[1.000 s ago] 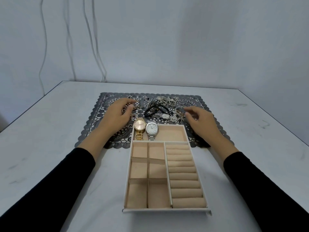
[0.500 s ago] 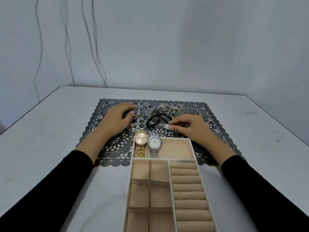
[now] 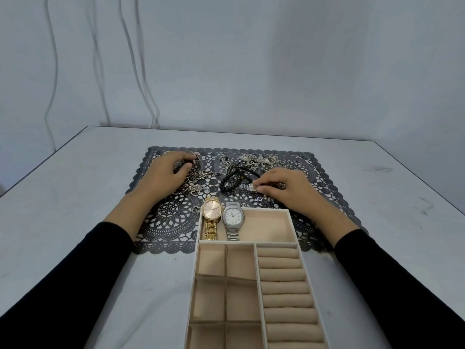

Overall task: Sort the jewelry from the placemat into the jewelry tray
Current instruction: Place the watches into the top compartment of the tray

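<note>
A lace placemat (image 3: pixel 327 172) is spread on a grey table (image 3: pixel 75 222), and its near edge is overlapped by a beige tray (image 3: pixel 266 210). A gold watch (image 3: pixel 212 210) and a silver watch (image 3: pixel 233 216) are laid side by side in the tray's far compartment. A dark piece (image 3: pixel 193 159) is pinched by the left hand (image 3: pixel 163 177) over silver chains (image 3: pixel 198 176), and a slim watch (image 3: pixel 247 188) beside a black bracelet (image 3: pixel 230 178) is pinched by the right hand (image 3: pixel 284 190).

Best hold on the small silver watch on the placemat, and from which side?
Pinch the small silver watch by its case, from the right, as the right hand does: its band runs left into the black bead bracelet, likely tangled.
</note>
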`<state>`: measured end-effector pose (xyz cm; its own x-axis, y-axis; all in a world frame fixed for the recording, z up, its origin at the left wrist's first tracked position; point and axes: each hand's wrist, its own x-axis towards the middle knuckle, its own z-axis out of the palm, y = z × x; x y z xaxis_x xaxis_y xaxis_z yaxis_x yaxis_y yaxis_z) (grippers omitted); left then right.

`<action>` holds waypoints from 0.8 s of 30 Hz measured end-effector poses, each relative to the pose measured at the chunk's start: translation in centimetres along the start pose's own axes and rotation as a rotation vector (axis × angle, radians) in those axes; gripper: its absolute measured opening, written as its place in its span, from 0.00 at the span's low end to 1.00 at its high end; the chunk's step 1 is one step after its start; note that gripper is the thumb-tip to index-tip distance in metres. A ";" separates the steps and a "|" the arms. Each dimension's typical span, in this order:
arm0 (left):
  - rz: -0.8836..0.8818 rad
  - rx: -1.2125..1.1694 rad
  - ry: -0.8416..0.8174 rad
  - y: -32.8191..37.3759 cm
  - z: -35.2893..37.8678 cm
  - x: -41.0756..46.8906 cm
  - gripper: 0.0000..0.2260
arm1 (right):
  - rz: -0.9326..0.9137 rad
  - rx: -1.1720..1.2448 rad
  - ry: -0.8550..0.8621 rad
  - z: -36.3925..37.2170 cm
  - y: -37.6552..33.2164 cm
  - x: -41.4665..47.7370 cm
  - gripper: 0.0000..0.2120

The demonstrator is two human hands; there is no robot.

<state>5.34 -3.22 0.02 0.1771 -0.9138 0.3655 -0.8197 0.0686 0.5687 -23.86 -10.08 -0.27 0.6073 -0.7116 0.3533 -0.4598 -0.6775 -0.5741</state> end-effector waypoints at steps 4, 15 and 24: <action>-0.002 -0.037 0.021 0.0 -0.1 -0.1 0.12 | -0.012 -0.004 -0.014 -0.1 0.0 -0.1 0.08; -0.007 -0.088 0.014 0.2 0.0 -0.2 0.10 | -0.005 -0.038 -0.025 -0.1 0.0 -0.1 0.10; 0.103 0.050 -0.050 0.1 0.0 0.1 0.08 | -0.023 -0.072 -0.032 -0.2 0.2 -0.3 0.09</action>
<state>5.25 -3.35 0.09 0.0640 -0.9220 0.3818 -0.8585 0.1442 0.4922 -24.29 -10.04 -0.41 0.6383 -0.6900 0.3414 -0.4898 -0.7061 -0.5113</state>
